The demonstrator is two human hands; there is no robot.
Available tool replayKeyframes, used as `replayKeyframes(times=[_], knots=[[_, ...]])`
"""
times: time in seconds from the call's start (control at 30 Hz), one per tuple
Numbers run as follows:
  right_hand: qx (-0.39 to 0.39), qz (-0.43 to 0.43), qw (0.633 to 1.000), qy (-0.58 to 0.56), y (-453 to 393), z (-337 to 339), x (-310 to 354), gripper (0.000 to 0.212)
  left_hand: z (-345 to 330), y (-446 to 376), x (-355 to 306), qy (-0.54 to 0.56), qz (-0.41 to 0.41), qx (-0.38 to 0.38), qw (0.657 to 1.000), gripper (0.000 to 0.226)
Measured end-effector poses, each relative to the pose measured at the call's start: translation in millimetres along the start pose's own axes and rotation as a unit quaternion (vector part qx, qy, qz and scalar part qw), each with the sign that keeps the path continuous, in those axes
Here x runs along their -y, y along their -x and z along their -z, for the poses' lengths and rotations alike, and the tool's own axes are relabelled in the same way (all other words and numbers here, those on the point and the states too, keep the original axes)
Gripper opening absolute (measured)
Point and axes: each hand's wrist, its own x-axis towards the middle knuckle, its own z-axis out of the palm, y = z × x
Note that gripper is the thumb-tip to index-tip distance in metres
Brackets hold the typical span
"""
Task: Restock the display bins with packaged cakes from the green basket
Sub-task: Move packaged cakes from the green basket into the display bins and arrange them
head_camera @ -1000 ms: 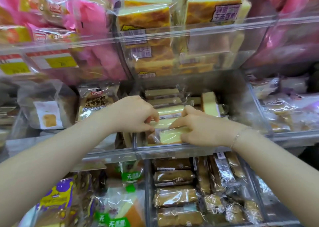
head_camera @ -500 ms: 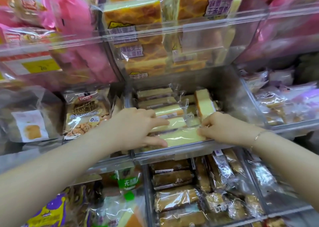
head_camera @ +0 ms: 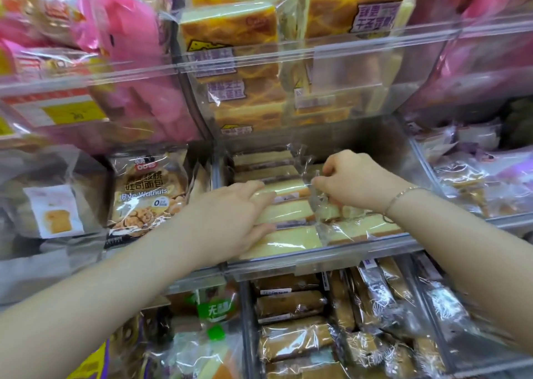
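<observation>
Clear plastic display bins stacked in tiers fill the whole view, each packed with wrapped baked goods. At the middle tier sits the centre bin, its transparent front lip running just below both hands, and the packaged cakes lie inside it as a row of pale yellow slabs in clear wrap, laid flat one behind another from the front lip towards the back wall. The left hand rests on the left end of that row with fingers extended and relaxed, pressing flat on the wrappers without curling round any one pack. The right hand is over the right side of the same bin, its fingers bent and pinching the crinkled clear wrapper of a cake; a thin bracelet circles its wrist. In the bin to the left stands a bag labelled Rye Walnuts, upright against the front. The upper tier holds golden cheese cakes with purple labels, flanked by pink packages. Below the centre bin, the lowest tier shows brown cake bars in clear wrap, stacked along its left side, with more tilted towards its right side. The green basket is out of view.
</observation>
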Motion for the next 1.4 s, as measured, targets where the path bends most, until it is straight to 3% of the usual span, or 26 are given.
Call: replayKeyframes(times=[0.13,0.27,0.5,0.57,0.67,0.7,0.77,0.83,0.93,1.07,1.23,1.33,1.4], knots=[[0.099,-0.051,0.992,-0.062,-24.6,-11.4,12.3,0.022,-7.1,-16.8,-20.6,0.033,0.108,0.022,0.993,0.066],[0.076,-0.08,0.991,-0.073,-41.4,-21.7,11.5,0.023,-15.5,-33.8,-40.1,0.05,0.185,0.062,0.979,0.062],[0.022,-0.145,0.955,-0.257,-34.9,-42.9,-2.9,0.002,-23.6,-28.3,-48.2,0.076,0.182,0.022,0.98,0.056],[0.005,-0.121,0.962,-0.247,-32.9,-50.8,-1.0,0.005,-22.5,-29.1,-48.4,0.04,0.187,0.02,0.981,0.051],[0.03,-0.107,0.975,-0.192,-37.5,-44.6,4.7,0.004,-18.3,-39.4,-43.1,0.036,0.191,-0.054,0.979,0.042],[0.036,-0.108,0.978,-0.173,-41.0,-39.2,6.2,0.006,-17.7,-45.4,-39.4,0.051,0.19,-0.083,0.977,0.041],[0.013,-0.117,0.98,-0.159,-52.5,-29.7,4.5,0.035,-19.7,-58.9,-29.9,0.084,0.192,-0.111,0.971,0.045],[0.013,-0.139,0.959,-0.248,-59.5,-24.3,3.0,0.046,-25.1,-70.6,-21.9,0.129,0.192,-0.081,0.969,0.051],[0.037,-0.154,0.906,-0.392,-65.3,-27.9,1.8,0.032,-35.9,-78.5,-16.8,0.17,0.195,0.002,0.966,0.051],[0.025,-0.138,0.937,-0.321,-76.8,-34.3,5.6,0.035,-43.8,-76.5,-17.3,0.192,0.203,0.032,0.96,0.05],[0.082,-0.167,0.938,-0.292,-92.0,-23.5,2.7,0.014,-38.9,-83.2,-18.1,0.208,0.224,0.015,0.952,0.049],[0.028,-0.151,0.947,-0.282,-104.0,-26.7,6.3,0.024,-34.0,-93.7,-7.9,0.212,0.245,-0.018,0.946,0.059],[-0.011,-0.113,0.97,-0.214,-110.9,-34.2,10.2,0.029,-32.0,-99.5,1.0,0.221,0.251,0.016,0.942,0.061]])
